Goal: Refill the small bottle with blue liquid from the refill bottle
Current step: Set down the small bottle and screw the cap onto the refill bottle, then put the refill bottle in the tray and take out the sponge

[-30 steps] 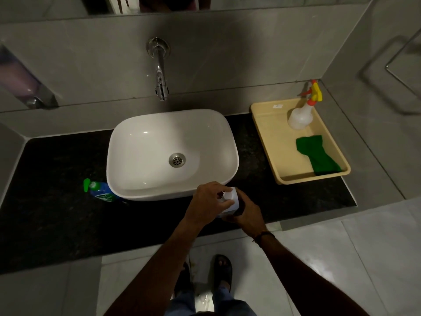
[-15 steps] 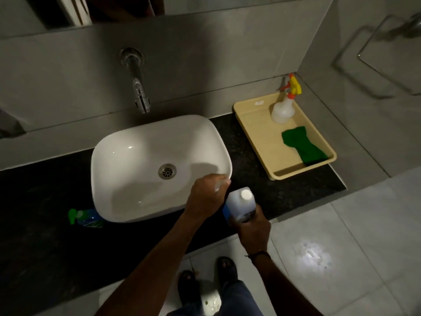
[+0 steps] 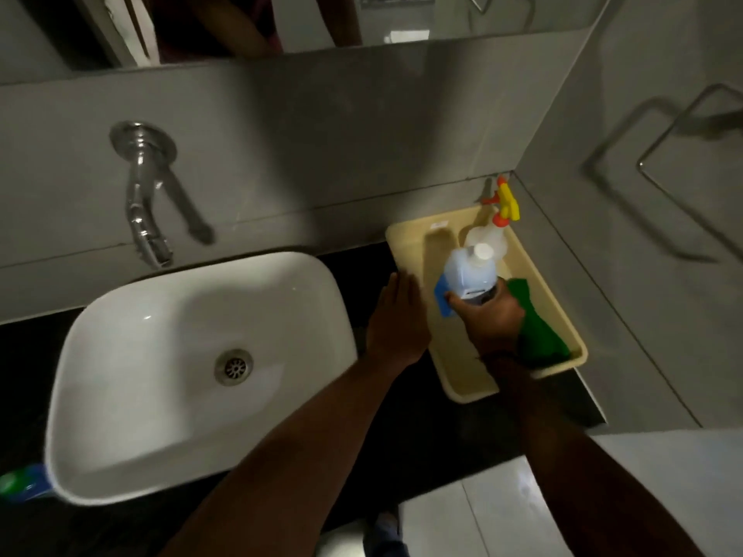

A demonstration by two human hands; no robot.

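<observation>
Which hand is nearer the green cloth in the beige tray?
Right. The right hand, gripping a pale-blue bottle, is beside the green cloth; the left hand is outside the tray.

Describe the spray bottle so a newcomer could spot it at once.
Right of the white basin, a beige tray sits on the dark counter. In its far corner stands the spray bottle: clear body, yellow-and-orange trigger head, unlike the blue-filled refill bottle held by the right hand.
</observation>
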